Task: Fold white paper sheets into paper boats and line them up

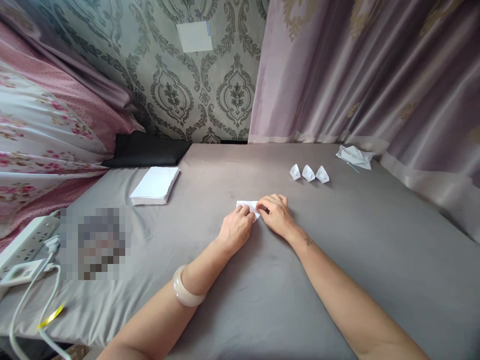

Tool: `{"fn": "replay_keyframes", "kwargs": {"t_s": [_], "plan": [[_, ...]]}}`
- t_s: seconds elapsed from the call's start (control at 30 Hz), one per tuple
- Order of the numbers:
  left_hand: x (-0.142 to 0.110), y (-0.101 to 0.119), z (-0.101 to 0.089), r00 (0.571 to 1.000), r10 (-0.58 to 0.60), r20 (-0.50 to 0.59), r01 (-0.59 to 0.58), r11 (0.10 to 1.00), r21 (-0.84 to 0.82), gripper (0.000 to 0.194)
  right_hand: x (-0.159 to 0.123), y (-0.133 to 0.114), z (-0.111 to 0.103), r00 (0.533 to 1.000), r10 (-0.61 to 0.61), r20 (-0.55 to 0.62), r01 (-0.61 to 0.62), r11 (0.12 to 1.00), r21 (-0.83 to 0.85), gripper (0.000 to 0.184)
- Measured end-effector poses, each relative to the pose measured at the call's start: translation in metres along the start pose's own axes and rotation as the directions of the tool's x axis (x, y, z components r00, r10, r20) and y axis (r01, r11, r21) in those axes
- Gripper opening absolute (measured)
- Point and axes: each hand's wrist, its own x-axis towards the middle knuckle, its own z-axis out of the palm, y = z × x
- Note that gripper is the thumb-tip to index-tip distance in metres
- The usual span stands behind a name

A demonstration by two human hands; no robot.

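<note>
A small white sheet of paper (248, 206) lies on the grey cloth-covered surface (337, 250), partly hidden under both hands. My left hand (236, 230) presses on its near left part with fingers curled down onto it. My right hand (275, 214) pinches its right edge with bent fingers. A pale bangle (185, 290) sits on my left wrist. Three folded white paper pieces (309, 173) stand in a row beyond my right hand.
A stack of white paper (154, 186) lies at the left. Crumpled white paper scraps (354, 156) sit at the back right near the curtain. A white power strip (28, 240) with cables is at the left edge, a black cushion (146, 150) behind.
</note>
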Motion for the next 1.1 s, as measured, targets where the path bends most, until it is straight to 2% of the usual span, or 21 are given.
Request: {"fn": "replay_keyframes", "kwargs": {"t_s": [0.1, 0.23, 0.33, 0.43, 0.57, 0.73, 0.9, 1.1], "plan": [[0.000, -0.004, 0.001, 0.997, -0.051, -0.059, 0.044, 0.992, -0.117, 0.016, 0.000, 0.003, -0.001, 0.999, 0.004, 0.033, -0.004, 1.000, 0.021, 0.012], [0.004, -0.016, 0.010, 0.978, -0.163, -0.132, 0.114, 0.941, -0.318, 0.040, 0.003, 0.008, -0.004, 0.990, 0.046, 0.130, -0.050, 0.998, 0.026, 0.019], [0.013, -0.030, 0.020, 0.972, -0.184, -0.149, 0.107, 0.904, -0.413, 0.033, 0.007, 0.010, -0.007, 0.977, 0.090, 0.193, -0.094, 0.996, 0.011, 0.017], [0.022, -0.040, 0.025, 0.975, -0.177, -0.135, 0.101, 0.891, -0.442, 0.028, 0.010, 0.012, -0.009, 0.970, 0.108, 0.216, -0.113, 0.994, 0.012, 0.015], [0.028, -0.046, 0.018, 0.977, -0.187, -0.105, 0.125, 0.893, -0.433, 0.025, 0.012, 0.015, -0.012, 0.965, 0.101, 0.243, -0.110, 0.994, 0.027, 0.016], [0.031, -0.053, 0.006, 0.987, -0.155, -0.047, 0.118, 0.889, -0.443, 0.016, 0.013, 0.019, -0.014, 0.965, 0.094, 0.245, -0.106, 0.994, 0.036, 0.015], [0.032, -0.061, 0.007, 0.992, -0.111, -0.055, 0.075, 0.896, -0.438, 0.012, 0.010, 0.016, -0.017, 0.973, 0.035, 0.227, -0.044, 0.998, 0.037, 0.017], [0.029, -0.066, 0.007, 0.989, 0.092, -0.118, -0.125, 0.941, -0.314, 0.022, 0.002, 0.011, -0.021, 0.974, -0.130, 0.184, 0.146, 0.986, -0.075, 0.027]]}}
